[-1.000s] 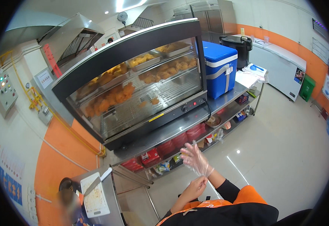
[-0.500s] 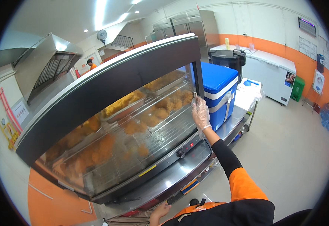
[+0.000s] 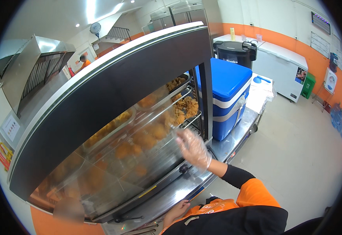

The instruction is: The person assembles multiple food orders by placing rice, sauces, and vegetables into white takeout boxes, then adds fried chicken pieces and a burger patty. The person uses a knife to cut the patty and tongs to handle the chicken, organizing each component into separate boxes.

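My right hand [image 3: 194, 149], in a clear plastic glove, is closed on the small handle at the edge of the glass sliding door [image 3: 112, 172] of a black-framed food warmer [image 3: 112, 90]. To the right of that edge the warmer stands open, showing pieces of fried chicken [image 3: 185, 106] on a wire rack. More chicken and metal trays appear blurred behind the glass. My bare left hand [image 3: 177, 209] is low in front of my body by the counter edge. Its fingers are loosely curled, with nothing visible in them.
A blue cooler box [image 3: 227, 100] stands right of the warmer on a steel table [image 3: 227, 147], with a large black pot [image 3: 235, 53] behind. Farther back are a white chest freezer [image 3: 282, 70] and a green bin [image 3: 308, 85]. A person in orange [image 3: 84, 62] is beyond the warmer.
My right hand has slid the glass door leftward, opening the warmer's right end and uncovering chicken there. My left hand has risen slightly to the right. The view has shifted.
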A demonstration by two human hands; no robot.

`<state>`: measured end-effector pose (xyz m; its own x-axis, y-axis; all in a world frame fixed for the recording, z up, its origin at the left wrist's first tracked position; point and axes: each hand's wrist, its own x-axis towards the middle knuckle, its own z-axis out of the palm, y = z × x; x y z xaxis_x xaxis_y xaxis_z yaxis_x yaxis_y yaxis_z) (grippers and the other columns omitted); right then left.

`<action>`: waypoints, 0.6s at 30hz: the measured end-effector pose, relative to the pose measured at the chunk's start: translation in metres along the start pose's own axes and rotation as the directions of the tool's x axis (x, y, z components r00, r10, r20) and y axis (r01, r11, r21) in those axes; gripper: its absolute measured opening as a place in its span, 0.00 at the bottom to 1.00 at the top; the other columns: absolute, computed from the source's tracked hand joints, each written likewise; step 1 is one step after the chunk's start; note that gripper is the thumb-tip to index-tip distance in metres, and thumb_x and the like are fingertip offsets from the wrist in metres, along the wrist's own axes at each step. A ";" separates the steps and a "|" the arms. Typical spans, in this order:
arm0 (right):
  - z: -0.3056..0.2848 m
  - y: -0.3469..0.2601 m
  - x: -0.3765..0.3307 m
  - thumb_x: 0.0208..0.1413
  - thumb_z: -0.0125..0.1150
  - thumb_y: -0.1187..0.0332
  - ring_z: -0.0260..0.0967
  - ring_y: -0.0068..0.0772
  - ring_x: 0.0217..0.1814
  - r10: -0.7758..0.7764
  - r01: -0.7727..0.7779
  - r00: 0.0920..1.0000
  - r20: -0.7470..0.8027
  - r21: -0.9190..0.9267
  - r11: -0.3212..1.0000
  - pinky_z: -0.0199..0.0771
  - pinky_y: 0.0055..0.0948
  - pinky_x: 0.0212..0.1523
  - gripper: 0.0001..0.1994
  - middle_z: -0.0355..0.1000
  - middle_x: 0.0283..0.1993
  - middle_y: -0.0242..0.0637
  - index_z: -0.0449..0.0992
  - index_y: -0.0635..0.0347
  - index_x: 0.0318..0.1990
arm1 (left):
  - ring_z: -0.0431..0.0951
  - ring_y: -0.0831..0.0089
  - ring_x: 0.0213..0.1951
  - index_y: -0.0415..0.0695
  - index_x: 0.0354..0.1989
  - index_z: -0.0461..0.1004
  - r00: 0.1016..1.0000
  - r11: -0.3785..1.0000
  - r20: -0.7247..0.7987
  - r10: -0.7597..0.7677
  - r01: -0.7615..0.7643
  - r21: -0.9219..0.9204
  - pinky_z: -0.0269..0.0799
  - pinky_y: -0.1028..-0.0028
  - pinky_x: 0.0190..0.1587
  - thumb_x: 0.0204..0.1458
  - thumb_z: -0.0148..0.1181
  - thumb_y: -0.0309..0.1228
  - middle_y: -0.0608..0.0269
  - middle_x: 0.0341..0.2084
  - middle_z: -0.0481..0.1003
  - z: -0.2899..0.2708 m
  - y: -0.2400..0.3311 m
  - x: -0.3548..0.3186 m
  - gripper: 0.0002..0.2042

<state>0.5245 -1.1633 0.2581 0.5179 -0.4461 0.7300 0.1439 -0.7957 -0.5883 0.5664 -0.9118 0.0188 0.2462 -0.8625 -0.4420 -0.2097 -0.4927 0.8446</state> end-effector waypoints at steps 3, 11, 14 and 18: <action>0.006 -0.016 -0.002 0.60 0.48 0.65 0.68 0.50 0.47 -0.114 0.107 0.978 0.173 0.046 0.993 0.70 0.39 0.49 0.16 0.68 0.47 0.47 0.67 0.62 0.52 | 0.73 0.63 0.46 0.35 0.56 0.62 1.000 1.000 0.011 -0.013 0.013 0.015 0.67 0.70 0.49 0.59 0.50 0.46 0.46 0.43 0.73 0.003 -0.001 0.015 0.26; -0.003 -0.014 0.050 0.52 0.59 0.64 0.67 0.48 0.49 -0.084 0.070 0.994 -0.073 -0.173 0.982 0.68 0.39 0.48 0.14 0.69 0.46 0.48 0.73 0.64 0.42 | 0.69 0.66 0.52 0.37 0.58 0.61 0.986 0.986 -0.027 -0.162 0.161 -0.038 0.62 0.72 0.55 0.60 0.47 0.48 0.50 0.51 0.69 0.001 0.003 0.022 0.27; 0.025 -0.009 0.066 0.48 0.61 0.59 0.63 0.54 0.50 -0.062 -0.002 0.991 -0.116 -0.486 0.874 0.64 0.46 0.47 0.19 0.65 0.47 0.56 0.73 0.70 0.37 | 0.73 0.61 0.50 0.38 0.56 0.63 0.984 0.988 -0.094 -0.153 0.151 -0.025 0.66 0.69 0.52 0.58 0.49 0.48 0.47 0.46 0.72 0.007 -0.014 0.025 0.27; 0.032 0.001 0.072 0.46 0.62 0.59 0.62 0.57 0.49 -0.018 -0.037 0.995 -0.099 -0.524 0.851 0.64 0.49 0.46 0.20 0.64 0.46 0.58 0.73 0.73 0.32 | 0.72 0.61 0.51 0.39 0.56 0.63 0.978 0.987 -0.137 -0.158 0.152 -0.057 0.65 0.69 0.53 0.58 0.48 0.49 0.48 0.47 0.72 0.009 -0.001 0.022 0.27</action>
<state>0.5886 -1.1831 0.2987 0.4291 -0.4702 0.7712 -0.3384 -0.8753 -0.3453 0.5641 -0.9316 0.0054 0.4031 -0.7499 -0.5245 -0.1158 -0.6103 0.7836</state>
